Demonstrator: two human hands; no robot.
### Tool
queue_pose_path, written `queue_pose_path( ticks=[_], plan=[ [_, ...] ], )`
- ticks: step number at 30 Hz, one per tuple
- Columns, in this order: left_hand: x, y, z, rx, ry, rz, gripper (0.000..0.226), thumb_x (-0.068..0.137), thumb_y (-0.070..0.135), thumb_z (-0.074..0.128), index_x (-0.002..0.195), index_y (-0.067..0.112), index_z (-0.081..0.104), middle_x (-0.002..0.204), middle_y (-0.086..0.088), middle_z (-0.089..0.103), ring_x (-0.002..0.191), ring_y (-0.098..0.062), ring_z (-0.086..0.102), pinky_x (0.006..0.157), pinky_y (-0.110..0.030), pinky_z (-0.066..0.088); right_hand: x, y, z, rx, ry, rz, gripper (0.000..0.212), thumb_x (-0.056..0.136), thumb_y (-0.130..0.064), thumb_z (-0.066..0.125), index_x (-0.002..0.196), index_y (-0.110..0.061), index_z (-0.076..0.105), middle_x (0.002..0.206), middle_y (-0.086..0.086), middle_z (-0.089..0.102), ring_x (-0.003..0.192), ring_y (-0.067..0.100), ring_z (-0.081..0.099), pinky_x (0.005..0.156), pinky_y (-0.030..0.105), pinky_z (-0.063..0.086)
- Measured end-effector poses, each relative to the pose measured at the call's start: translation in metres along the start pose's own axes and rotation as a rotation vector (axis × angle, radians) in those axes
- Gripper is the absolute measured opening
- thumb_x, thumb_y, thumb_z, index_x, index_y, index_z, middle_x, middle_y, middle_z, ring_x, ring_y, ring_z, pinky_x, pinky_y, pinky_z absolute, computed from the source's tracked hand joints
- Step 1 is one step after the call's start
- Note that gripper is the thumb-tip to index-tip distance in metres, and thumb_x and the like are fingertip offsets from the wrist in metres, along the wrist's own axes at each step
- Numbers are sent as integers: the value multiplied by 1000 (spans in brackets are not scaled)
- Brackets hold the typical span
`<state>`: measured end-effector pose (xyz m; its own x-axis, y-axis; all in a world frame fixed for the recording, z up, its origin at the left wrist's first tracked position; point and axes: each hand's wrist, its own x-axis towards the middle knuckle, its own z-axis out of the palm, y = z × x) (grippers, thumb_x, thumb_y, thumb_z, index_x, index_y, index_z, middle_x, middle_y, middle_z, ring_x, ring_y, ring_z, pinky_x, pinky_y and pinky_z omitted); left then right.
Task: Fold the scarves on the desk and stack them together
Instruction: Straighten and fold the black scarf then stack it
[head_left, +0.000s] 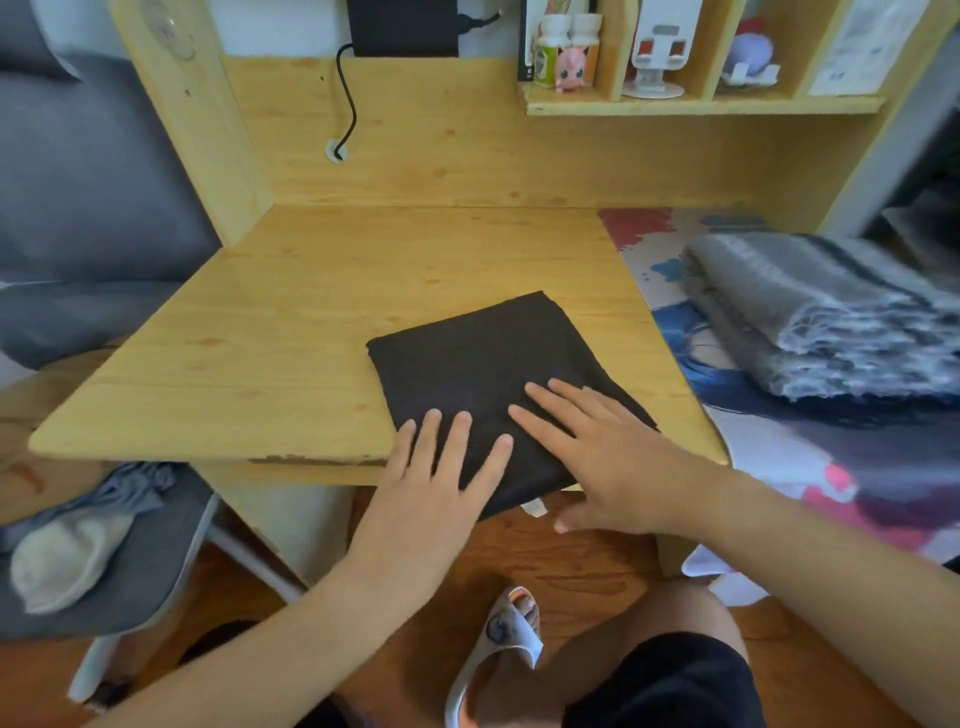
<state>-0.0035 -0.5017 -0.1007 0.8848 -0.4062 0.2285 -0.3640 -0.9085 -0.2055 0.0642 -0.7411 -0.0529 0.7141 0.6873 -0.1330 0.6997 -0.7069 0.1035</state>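
A black scarf (478, 358) lies folded into a flat square near the front edge of the wooden desk (291, 322), its near corner hanging a little over the edge. My left hand (431, 478) rests flat on its near left part with straight, spread fingers. My right hand (597, 457) lies flat on its near right part, thumb below the desk edge. A grey striped scarf (821, 312) sits folded in a thick bundle at the right, on a colourful printed mat (769, 447), apart from the black one.
A shelf (701, 104) with small figures and bottles hangs at the back right. A black cable (345, 104) runs down the back panel. A grey chair (130, 551) holding socks stands at the lower left. My knee and slippered foot are below the desk.
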Motion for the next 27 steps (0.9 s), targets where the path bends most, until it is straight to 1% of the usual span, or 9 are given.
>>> queue_pose_path(
  ticks=[5, 10, 13, 15, 17, 19, 22, 25, 27],
  plan=[
    [-4, -8, 4, 89, 62, 51, 120, 76, 12, 85, 164, 27, 3, 159, -31, 27, 145, -54, 28, 118, -62, 30, 2, -6, 25, -125, 295, 54, 100, 86, -18, 73, 162, -24, 9, 165, 11, 24, 150, 34, 27, 120, 48, 31],
    [3, -45, 2, 120, 281, 226, 79, 88, 3, 66, 159, 18, 32, 139, -24, 54, 127, -45, 55, 99, -52, 50, -1, -1, 21, -78, 367, 34, 76, 88, -20, 68, 156, -21, 34, 158, 8, 41, 142, 32, 44, 109, 46, 45],
    [8, -43, -9, 20, 237, 205, 80, 78, 23, 81, 150, 13, 47, 129, -17, 64, 116, -38, 64, 91, -48, 55, -7, 2, 17, 13, 388, 7, 73, 88, -28, 72, 153, -20, 41, 151, 7, 51, 136, 31, 51, 107, 45, 48],
    [14, -37, -25, -118, 229, 139, 65, 82, 41, 68, 141, 14, 57, 117, -9, 70, 98, -30, 71, 73, -40, 59, -11, 6, 9, 111, 402, 57, 67, 92, -25, 69, 153, -21, 42, 140, 7, 61, 124, 30, 60, 97, 41, 53],
    [26, -31, -47, -352, 199, 53, 42, 89, 36, 61, 127, 21, 64, 103, 0, 74, 81, -24, 72, 60, -33, 56, -17, 15, -2, 192, 387, 165, 65, 91, -10, 62, 150, -27, 43, 129, 4, 66, 109, 29, 64, 84, 40, 54],
    [40, -26, -76, -607, 70, -30, 21, 93, 18, 66, 112, 27, 72, 92, 6, 75, 79, -19, 70, 63, -36, 56, -28, 25, -19, 264, 340, 237, 58, 85, 2, 54, 136, -28, 56, 113, 2, 69, 100, 30, 63, 77, 40, 51],
    [65, -17, -136, -928, -76, -92, 19, 94, 19, 72, 93, 37, 76, 83, 10, 76, 77, -13, 69, 72, -35, 53, -60, 42, -64, 320, 364, 254, 27, 86, -5, 63, 106, -23, 67, 82, -3, 65, 81, 28, 62, 67, 40, 49],
    [106, -13, -197, -1207, -58, -73, 11, 91, 20, 74, 95, 28, 80, 94, 13, 79, 88, -2, 72, 85, -27, 50, -103, 69, -129, 382, 485, 292, 13, 86, -22, 75, 85, -30, 65, 73, -12, 62, 76, 15, 60, 72, 34, 47],
    [143, -9, -227, -1343, -37, -25, 15, 89, 20, 73, 101, 25, 81, 103, 9, 79, 98, -6, 73, 91, -29, 49, -125, 92, -173, 434, 526, 333, 10, 85, -25, 78, 85, -28, 68, 79, -13, 67, 78, 6, 61, 75, 27, 48]
  ],
)
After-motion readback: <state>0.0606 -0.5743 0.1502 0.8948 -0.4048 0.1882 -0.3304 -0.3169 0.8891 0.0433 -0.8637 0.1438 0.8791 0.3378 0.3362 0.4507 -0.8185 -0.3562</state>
